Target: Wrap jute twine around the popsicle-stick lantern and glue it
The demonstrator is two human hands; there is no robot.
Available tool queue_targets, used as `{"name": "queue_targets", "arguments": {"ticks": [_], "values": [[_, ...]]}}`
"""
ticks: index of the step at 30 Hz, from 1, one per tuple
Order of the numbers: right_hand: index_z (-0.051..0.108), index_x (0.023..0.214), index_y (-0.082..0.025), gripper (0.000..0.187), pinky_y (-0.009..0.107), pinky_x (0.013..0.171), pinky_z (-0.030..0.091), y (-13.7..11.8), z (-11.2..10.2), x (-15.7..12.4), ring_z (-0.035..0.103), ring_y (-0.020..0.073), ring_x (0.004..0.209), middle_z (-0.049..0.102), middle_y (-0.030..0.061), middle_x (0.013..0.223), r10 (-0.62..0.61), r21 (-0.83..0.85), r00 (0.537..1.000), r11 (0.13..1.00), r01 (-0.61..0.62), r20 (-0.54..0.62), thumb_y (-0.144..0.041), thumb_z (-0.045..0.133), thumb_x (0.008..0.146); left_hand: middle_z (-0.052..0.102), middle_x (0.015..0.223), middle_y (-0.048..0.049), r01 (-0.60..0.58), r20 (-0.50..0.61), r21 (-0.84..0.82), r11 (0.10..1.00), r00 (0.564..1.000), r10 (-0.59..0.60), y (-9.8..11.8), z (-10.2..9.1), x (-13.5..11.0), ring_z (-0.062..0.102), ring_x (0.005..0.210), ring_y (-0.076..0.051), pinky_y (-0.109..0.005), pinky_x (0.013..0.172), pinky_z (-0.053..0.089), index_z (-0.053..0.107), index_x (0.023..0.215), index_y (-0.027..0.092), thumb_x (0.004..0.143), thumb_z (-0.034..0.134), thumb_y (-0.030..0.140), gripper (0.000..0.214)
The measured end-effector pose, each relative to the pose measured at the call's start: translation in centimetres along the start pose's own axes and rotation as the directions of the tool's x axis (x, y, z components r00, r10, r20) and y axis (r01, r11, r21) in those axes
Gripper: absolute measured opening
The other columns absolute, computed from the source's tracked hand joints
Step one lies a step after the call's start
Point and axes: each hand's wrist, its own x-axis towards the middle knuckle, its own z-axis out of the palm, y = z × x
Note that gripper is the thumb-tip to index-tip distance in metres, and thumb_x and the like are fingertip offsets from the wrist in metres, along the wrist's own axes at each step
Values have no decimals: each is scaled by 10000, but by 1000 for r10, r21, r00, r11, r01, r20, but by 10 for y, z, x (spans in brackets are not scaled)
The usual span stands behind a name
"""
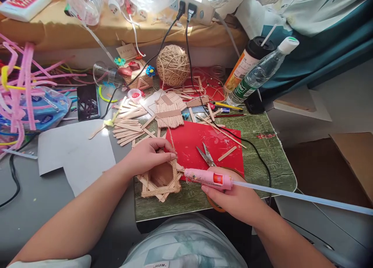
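Note:
My left hand (153, 153) pinches twine at the upper right corner of a small popsicle-stick frame (161, 191), whose sides are wrapped in twine. From that corner a strand of twine (171, 137) runs up and back. In my right hand (230, 198) is a pink hot glue gun (206, 178), its nozzle at the right side of the frame. A long clear glue stick (291, 192) sticks out of its rear. Scissors (206, 156) lie open just behind the glue gun, their orange handle partly under my right hand.
Beneath the scissors is a red sheet (192, 139) on a green wood-grain board (256, 163). Loose popsicle sticks (128, 130), a twine ball (173, 65) and a tilted water bottle (259, 75) stand behind. A black cable (256, 151) crosses the board. White paper (77, 151) lies left.

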Motion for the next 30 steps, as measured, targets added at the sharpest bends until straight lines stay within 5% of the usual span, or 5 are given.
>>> {"name": "queue_targets", "arguments": {"ticks": [4,30], "values": [[578,785,-249,223,268,592,446,-17,-5,-4,590,155,662,627,-35,733,83,-155,983,986,-58,166,-329,672,971,801,955,-33,-12,-1,-11,1000,1000,12,1,1,0,721,906,-231,-320,836,558,769,861,225,845,771,517,292],[508,788,-251,278,287,606,391,-21,0,-7,542,162,661,587,-26,730,85,-210,979,977,-46,184,-355,598,1030,790,944,-6,-2,5,-42,999,1000,2,-2,1,-1,705,893,-212,-311,827,537,770,854,245,862,793,495,251]]}}
